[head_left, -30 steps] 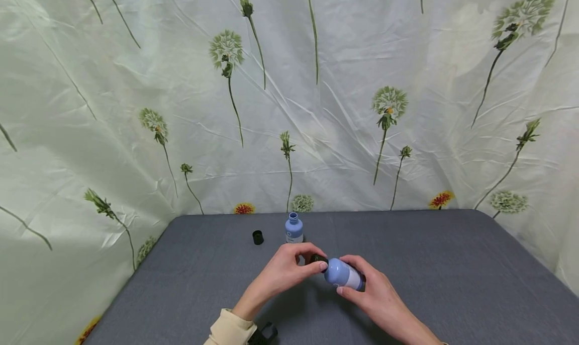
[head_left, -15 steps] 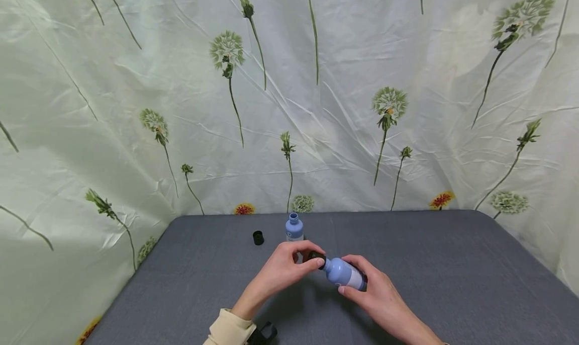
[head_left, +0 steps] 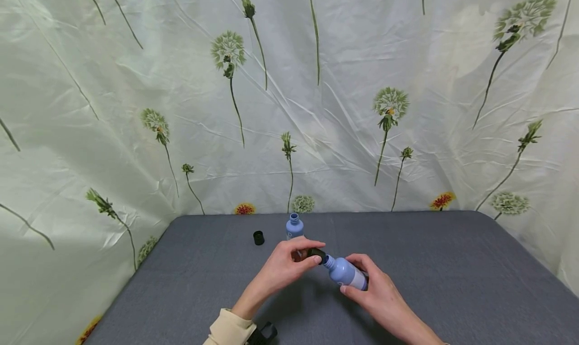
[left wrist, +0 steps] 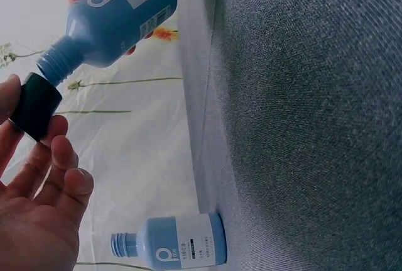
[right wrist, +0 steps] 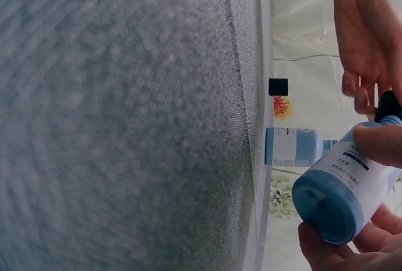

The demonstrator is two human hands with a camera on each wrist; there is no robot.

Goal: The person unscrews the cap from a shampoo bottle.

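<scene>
My left hand (head_left: 284, 266) pinches a black screw cap (head_left: 316, 255) between thumb and fingers. In my right hand (head_left: 379, 290) I hold a blue bottle (head_left: 346, 273) with a white label, tilted above the table, its neck toward the cap. The left wrist view shows the bottle's threaded neck (left wrist: 59, 59) bare and the cap (left wrist: 36, 106) right at its mouth; whether they touch, I cannot tell. Behind my left hand stands a second blue bottle (head_left: 294, 226), upright and uncapped; its lower part is hidden in the head view. Another black cap (head_left: 258, 238) lies to its left.
A dark grey cloth covers the table (head_left: 443, 269). At its far edge hangs a pale curtain (head_left: 334, 108) printed with dandelions. Near my left sleeve is a black object (head_left: 263, 333), partly out of view.
The cap in my left hand has come away from the held bottle's neck, so its threads now show. The bottle has shifted slightly right and down. The standing bottle and loose cap stay put.
</scene>
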